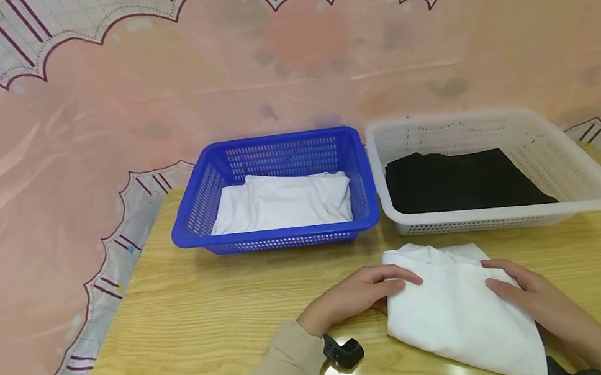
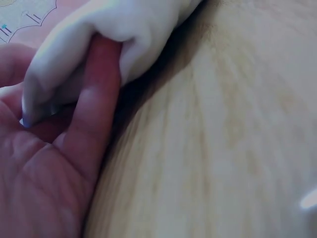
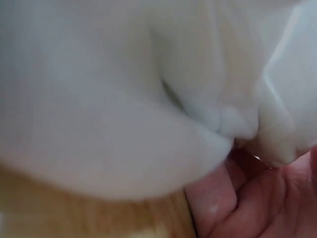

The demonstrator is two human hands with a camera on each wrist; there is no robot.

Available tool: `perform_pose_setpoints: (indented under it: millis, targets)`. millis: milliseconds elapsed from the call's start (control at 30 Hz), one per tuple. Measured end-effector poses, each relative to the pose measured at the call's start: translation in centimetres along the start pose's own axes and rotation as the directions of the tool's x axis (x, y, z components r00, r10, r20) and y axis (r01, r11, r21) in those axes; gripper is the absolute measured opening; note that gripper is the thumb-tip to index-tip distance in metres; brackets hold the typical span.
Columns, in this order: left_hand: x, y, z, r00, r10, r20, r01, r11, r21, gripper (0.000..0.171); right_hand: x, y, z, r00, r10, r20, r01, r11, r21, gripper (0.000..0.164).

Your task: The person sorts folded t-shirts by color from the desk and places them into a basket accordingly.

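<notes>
A folded white cloth (image 1: 456, 312) lies at the front right of the wooden table, its far edge bunched in loose layers. My left hand (image 1: 356, 296) grips its left edge, thumb and index finger on top. In the left wrist view, other fingers (image 2: 96, 94) push into the underside of the cloth (image 2: 119, 25). On the opposite edge my right hand (image 1: 533, 293) holds the cloth, thumb and index finger lying over it. The right wrist view shows the cloth (image 3: 114, 114) drooping in folds beside the palm (image 3: 267, 203), with most fingertips hidden beneath it.
A blue basket (image 1: 283, 233) with folded white cloth (image 1: 296, 197) inside stands behind the hands. Right beside it is a white basket (image 1: 506, 215) holding folded black cloth (image 1: 458, 184). The wooden table (image 1: 182, 327) meets a patterned pink sheet (image 1: 209, 86) at the back and left.
</notes>
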State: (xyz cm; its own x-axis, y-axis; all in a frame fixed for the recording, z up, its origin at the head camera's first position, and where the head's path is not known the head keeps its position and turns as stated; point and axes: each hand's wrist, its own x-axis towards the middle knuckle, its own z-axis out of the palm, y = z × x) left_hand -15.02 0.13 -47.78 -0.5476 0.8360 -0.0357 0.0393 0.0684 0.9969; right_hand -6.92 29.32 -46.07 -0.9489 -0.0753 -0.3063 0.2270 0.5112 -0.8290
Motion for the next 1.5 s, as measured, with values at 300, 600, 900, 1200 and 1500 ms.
perform_pose_setpoints:
  millis: [300,600,900,1200,1500]
  targets:
    - [-0.09,-0.07,0.19,1.0,-0.013,-0.013,0.013,0.999,0.039,0.024,-0.36,0.28,0.26,1.0,0.01,0.016,-0.012,0.996,0.091,0.054]
    - [-0.43,-0.33,0.24,1.0,-0.006,-0.015,0.007,1.0,0.026,0.024,-0.41,0.34,0.58,1.0,0.008,0.012,-0.009,0.993,0.116,0.054]
    - [-0.5,-0.26,0.34,1.0,-0.003,0.0,0.003,1.0,-0.023,0.025,-0.5,0.22,0.53,1.0,-0.007,0.0,0.007,0.996,0.087,0.052]
    - [-0.52,0.33,0.27,1.0,-0.004,-0.01,0.004,1.0,-0.017,0.025,-0.58,-0.17,0.28,1.0,-0.006,0.007,0.005,0.995,0.096,0.053]
    - [-0.44,0.42,0.27,1.0,0.001,-0.008,-0.001,1.0,-0.012,0.024,-0.59,-0.32,0.13,1.0,-0.003,0.001,0.003,0.998,0.063,0.052]
